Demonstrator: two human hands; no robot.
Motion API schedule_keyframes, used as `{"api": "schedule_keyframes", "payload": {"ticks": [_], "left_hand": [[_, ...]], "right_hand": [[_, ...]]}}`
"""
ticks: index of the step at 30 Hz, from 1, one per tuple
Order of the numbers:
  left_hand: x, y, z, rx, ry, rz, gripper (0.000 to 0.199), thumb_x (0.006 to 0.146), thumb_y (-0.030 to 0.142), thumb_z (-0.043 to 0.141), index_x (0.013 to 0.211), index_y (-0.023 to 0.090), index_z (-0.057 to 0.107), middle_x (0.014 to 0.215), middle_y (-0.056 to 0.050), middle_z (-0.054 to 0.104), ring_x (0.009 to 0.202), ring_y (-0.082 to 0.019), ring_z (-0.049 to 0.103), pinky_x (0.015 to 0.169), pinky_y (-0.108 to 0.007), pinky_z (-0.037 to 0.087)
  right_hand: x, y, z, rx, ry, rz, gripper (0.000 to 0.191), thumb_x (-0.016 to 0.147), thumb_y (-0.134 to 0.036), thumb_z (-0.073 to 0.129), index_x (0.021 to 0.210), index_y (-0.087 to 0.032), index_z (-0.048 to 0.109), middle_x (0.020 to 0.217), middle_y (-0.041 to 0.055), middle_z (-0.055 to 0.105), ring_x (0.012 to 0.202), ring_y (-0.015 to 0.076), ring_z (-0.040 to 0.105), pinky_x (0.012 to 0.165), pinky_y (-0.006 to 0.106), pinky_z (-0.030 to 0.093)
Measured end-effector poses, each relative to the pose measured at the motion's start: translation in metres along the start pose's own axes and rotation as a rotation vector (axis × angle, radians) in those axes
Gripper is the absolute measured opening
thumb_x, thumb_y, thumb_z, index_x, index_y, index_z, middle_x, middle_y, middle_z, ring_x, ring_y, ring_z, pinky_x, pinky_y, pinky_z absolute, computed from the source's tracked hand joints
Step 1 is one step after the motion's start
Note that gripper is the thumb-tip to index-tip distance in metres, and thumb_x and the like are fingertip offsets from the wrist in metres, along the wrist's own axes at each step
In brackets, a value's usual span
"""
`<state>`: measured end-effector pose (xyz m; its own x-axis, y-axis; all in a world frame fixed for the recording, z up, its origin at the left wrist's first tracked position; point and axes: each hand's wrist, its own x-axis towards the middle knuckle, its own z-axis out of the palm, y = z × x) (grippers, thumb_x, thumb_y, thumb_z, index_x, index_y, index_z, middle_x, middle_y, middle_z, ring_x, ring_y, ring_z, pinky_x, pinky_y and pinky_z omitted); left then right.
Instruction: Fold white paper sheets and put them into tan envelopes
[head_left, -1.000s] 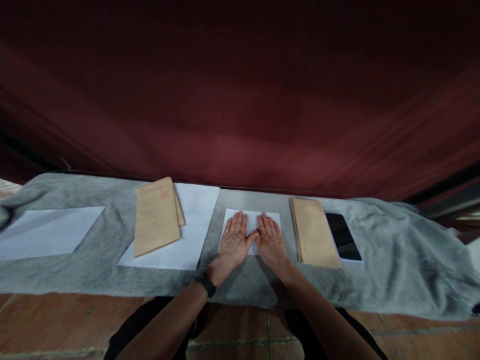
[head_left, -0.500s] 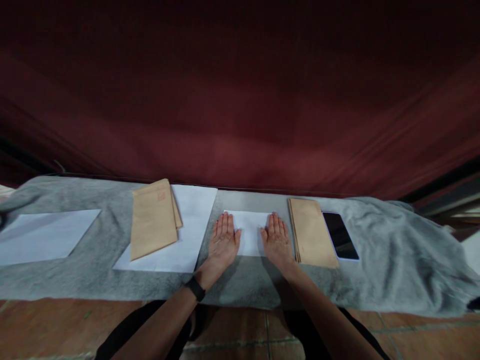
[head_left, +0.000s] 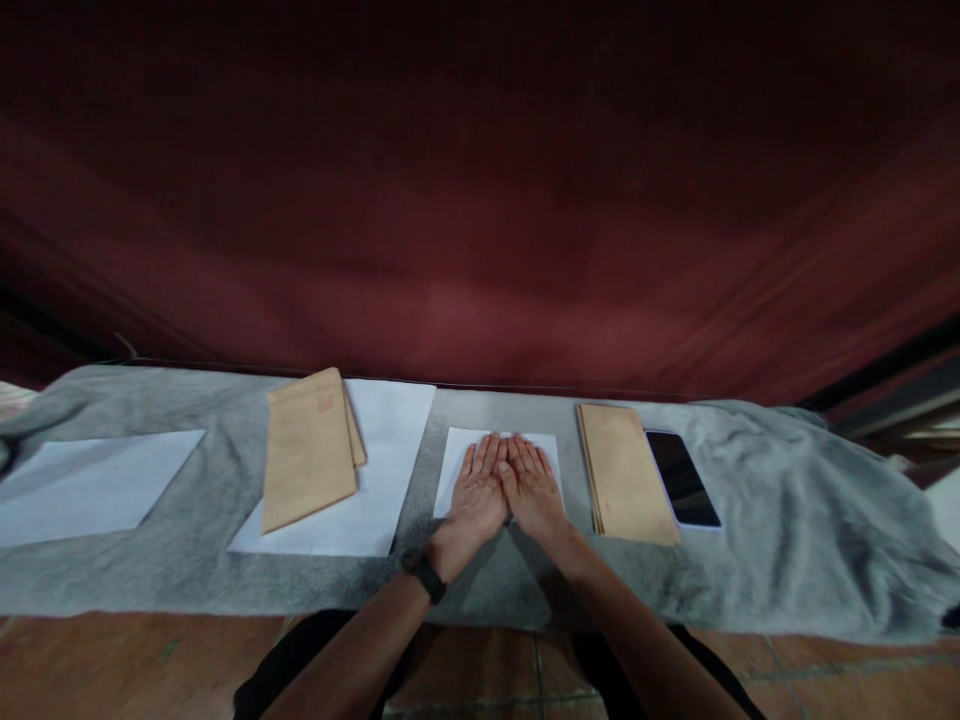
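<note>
A small white sheet of paper (head_left: pixel 450 470), perhaps folded, lies on the grey cloth in front of me. My left hand (head_left: pixel 480 492) rests flat on it, fingers stretched forward, with a dark band on the wrist. Beside it and touching it, my right hand (head_left: pixel 534 490) also lies flat on the paper, its thumb against the left hand. Neither hand grips anything. The hands cover the middle of the sheet. To the right lies a stack of brown envelopes (head_left: pixel 626 475), close to my right hand.
On the left, more brown envelopes (head_left: pixel 309 455) lie across a larger white sheet (head_left: pixel 390 440). Another white sheet (head_left: pixel 97 480) is at the far left. A phone (head_left: pixel 682 480) lies right of the envelope stack. The grey cloth (head_left: pixel 810 510) is wrinkled at right; a dark red surface (head_left: pixel 480 250) rises behind.
Both hands have slid inward over the small white paper, from its left and right edges to its middle, where they now meet. The view has shifted slightly.
</note>
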<state>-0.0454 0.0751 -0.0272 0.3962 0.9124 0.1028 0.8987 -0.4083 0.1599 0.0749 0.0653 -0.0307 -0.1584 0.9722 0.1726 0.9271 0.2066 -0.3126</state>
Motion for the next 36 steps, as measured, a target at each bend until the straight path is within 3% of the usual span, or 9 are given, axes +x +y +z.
{"api": "schedule_keyframes", "payload": {"ticks": [8, 16, 28, 36], "left_hand": [[0.000, -0.018, 0.002, 0.002, 0.099, -0.033, 0.061, 0.097, 0.018, 0.033, 0.157, 0.008, 0.034, 0.162, -0.016, 0.038, 0.155, -0.024, 0.025, 0.127, -0.047, 0.022], [-0.001, -0.025, -0.003, 0.003, 0.105, -0.143, 0.059, 0.100, 0.027, 0.034, 0.155, 0.007, 0.037, 0.162, -0.017, 0.037, 0.155, -0.025, 0.026, 0.127, -0.046, 0.021], [-0.011, -0.035, -0.003, -0.005, 0.147, -0.211, 0.061, 0.100, 0.030, 0.035, 0.155, 0.003, 0.037, 0.162, -0.020, 0.034, 0.154, -0.028, 0.027, 0.126, -0.047, 0.023], [-0.019, -0.038, -0.005, 0.064, 0.109, -0.224, 0.064, 0.100, 0.031, 0.035, 0.154, -0.003, 0.035, 0.163, -0.023, 0.029, 0.154, -0.031, 0.026, 0.127, -0.048, 0.023]], "right_hand": [[-0.002, 0.011, 0.003, -0.065, 0.054, -0.028, 0.053, 0.109, -0.033, 0.029, 0.154, -0.010, 0.043, 0.161, 0.0157, 0.039, 0.151, 0.0256, 0.034, 0.124, 0.049, 0.026], [-0.004, 0.014, 0.004, -0.126, 0.131, 0.039, 0.057, 0.107, -0.039, 0.037, 0.154, -0.007, 0.041, 0.161, 0.0197, 0.037, 0.149, 0.0313, 0.037, 0.122, 0.050, 0.028], [-0.007, 0.025, 0.003, -0.144, 0.144, 0.083, 0.061, 0.107, -0.040, 0.033, 0.155, -0.002, 0.037, 0.161, 0.0213, 0.036, 0.151, 0.0319, 0.032, 0.122, 0.049, 0.027], [-0.012, 0.031, 0.012, -0.185, 0.249, 0.067, 0.067, 0.108, -0.047, 0.028, 0.155, 0.001, 0.037, 0.157, 0.0256, 0.040, 0.148, 0.0334, 0.039, 0.119, 0.051, 0.032]]}}
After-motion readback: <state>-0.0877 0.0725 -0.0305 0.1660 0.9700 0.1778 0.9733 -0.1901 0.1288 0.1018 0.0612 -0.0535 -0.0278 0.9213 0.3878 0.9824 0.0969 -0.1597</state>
